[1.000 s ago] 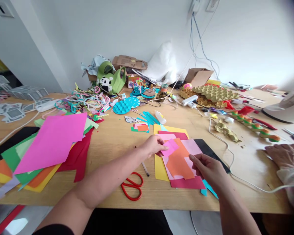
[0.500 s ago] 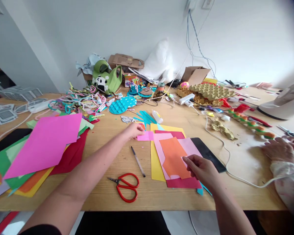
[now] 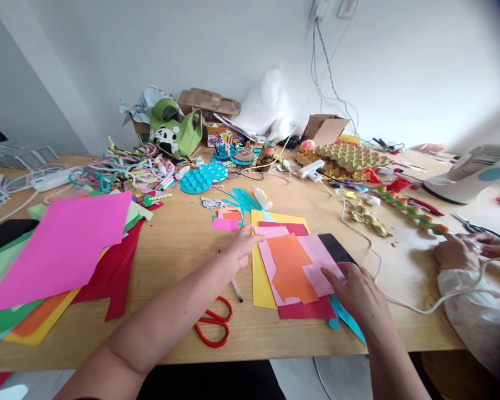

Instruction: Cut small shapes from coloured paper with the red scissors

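My left hand [image 3: 245,244] reaches over the left edge of a paper stack, fingertips at the light pink sheet [image 3: 319,251] and thumb apart. On that sheet lies an orange cut piece [image 3: 289,264]; dark red paper [image 3: 306,311] and yellow paper [image 3: 261,283] are underneath. My right hand [image 3: 354,286] rests at the stack's right side, thumb on the light pink sheet, fingers spread. A bright pink strip [image 3: 225,224] lies with small cut papers beyond my left hand. Red-handled scissors [image 3: 214,319] and a pen [image 3: 236,290] are partly hidden by my left forearm.
Coloured sheets under a magenta sheet [image 3: 66,244] lie at left. Behind are pipe cleaners [image 3: 125,166], a glue bottle [image 3: 262,198], a green panda bag [image 3: 177,133] and egg cartons [image 3: 350,154]. A white cable [image 3: 375,244] crosses the right side, near another person's hands [image 3: 458,253].
My left hand has let go of the bright pink strip, now among the small papers, and come nearer to the stack. My right hand has shifted right from the orange piece, its fingers spreading.
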`<state>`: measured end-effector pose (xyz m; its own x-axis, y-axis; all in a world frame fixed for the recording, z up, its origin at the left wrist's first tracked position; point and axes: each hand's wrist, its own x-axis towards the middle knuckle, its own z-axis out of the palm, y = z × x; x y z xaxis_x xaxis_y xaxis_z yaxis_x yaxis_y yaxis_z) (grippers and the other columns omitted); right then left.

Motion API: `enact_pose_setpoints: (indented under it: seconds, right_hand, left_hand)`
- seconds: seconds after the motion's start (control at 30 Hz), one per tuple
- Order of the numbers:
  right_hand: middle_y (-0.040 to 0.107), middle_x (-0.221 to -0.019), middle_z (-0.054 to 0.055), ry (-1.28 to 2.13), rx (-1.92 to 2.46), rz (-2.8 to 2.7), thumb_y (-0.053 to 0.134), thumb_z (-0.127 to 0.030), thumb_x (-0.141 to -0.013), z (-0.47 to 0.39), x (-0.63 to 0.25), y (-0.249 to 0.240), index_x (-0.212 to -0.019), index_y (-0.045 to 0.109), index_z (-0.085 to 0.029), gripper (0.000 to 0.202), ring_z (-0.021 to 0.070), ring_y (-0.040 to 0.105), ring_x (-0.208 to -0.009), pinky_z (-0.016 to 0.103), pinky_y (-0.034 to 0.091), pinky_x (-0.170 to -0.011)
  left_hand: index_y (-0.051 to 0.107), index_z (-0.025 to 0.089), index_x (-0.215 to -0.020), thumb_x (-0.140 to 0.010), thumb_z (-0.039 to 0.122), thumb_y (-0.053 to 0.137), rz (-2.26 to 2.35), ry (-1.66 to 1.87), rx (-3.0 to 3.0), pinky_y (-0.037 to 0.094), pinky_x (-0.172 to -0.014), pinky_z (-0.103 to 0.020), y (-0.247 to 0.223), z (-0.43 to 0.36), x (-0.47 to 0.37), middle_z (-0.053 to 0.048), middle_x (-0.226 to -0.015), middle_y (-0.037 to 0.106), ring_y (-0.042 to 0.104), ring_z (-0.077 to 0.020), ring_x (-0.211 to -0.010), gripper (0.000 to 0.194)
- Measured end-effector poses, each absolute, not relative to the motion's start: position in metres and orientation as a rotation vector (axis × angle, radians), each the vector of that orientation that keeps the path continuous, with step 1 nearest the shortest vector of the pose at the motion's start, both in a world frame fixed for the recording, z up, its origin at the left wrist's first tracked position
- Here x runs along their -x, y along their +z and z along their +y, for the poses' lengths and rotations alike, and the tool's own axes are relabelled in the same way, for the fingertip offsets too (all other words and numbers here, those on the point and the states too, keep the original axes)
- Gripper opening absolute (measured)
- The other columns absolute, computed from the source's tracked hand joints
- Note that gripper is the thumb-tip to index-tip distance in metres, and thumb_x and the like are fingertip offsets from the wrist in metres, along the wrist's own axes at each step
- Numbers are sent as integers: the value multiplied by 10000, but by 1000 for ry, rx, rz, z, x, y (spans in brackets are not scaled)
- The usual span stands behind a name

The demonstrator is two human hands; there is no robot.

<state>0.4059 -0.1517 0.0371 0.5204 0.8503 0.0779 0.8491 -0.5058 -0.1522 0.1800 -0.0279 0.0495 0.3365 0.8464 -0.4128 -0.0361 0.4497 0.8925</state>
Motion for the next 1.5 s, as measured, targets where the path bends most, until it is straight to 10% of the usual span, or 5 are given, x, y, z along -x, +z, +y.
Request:
enact_pose_setpoints:
  seconds: [0.33,1.0,1.33,1.5]
  right_hand:
    - [645,-1077,191,77,2522,-1484,474,-534,-812,-147,-415,20,-1154,592,-91,572,316,611,-987,403,450,-860]
    - [702,-966,133,283,2477,-1368,462,-570,-771,-142,-412,26,-1065,616,-139,544,293,659,-892,362,475,-700]
    - [712,-842,106,192,2344,-1170,540,-530,-741,-147,-407,48,-966,672,-149,462,274,670,-778,364,478,-665]
    - [676,-777,81,-68,2054,-852,606,-465,-756,-157,-388,81,-1041,683,-123,452,181,602,-583,310,472,-556]
  left_hand:
    - [580,143,-781,-649,170,684,918,696,-610,413,-579,-208,34,-22,-190,-31,-714,630,535,-83,-573,170]
    - [663,144,-927,-437,186,862,519,712,-687,458,-894,-413,43,-50,-230,-127,-999,696,645,-245,-903,530]
    - [603,184,-1009,-564,2,641,787,828,-901,452,-567,-212,40,-46,-251,18,-685,602,557,-113,-587,482]
    - [614,162,-870,-582,-22,633,626,881,-613,505,-676,-260,65,-21,-235,-2,-684,639,611,-124,-621,343]
